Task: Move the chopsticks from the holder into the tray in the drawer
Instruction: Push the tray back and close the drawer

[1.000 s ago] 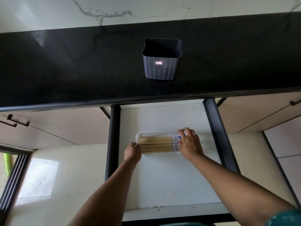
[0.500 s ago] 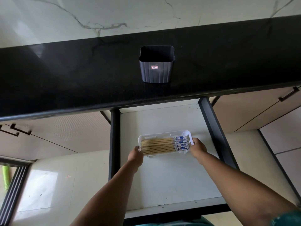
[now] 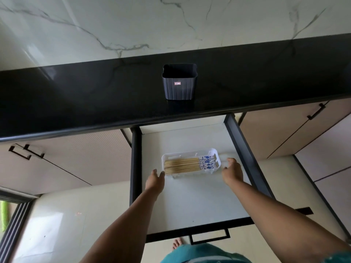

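- Lying flat in the tray (image 3: 216,153), side by side lengthwise: chopsticks (image 3: 187,165), plain wooden ends toward the left, blue-and-white patterned ends toward the right.
- Sitting on the white floor of the open drawer (image 3: 190,204), about mid-depth, a little left of the right drawer wall: the white tray, its long side running left to right.
- Hovering at the tray's near left corner: left hand (image 3: 154,179), fingers loose and spread, holding nothing; fingertips just beside the tray rim, touching or not cannot be told.
- Resting just off the tray's right end: right hand (image 3: 232,171), fingers released and slightly curled, holding nothing; a narrow strip of drawer floor visible between fingertips and tray.
- Framed between the two hands, out of both: the chopsticks, wooden tips nearest the left fingers, patterned ends nearest the right fingers.
- Standing upright on the black counter (image 3: 76,95), well behind the drawer and near the counter's front edge: dark ribbed holder (image 3: 179,86), small red label on its front, nothing visible inside.
- Reaching in from below: both bare forearms, over the drawer's front edge with its black handle (image 3: 209,236).
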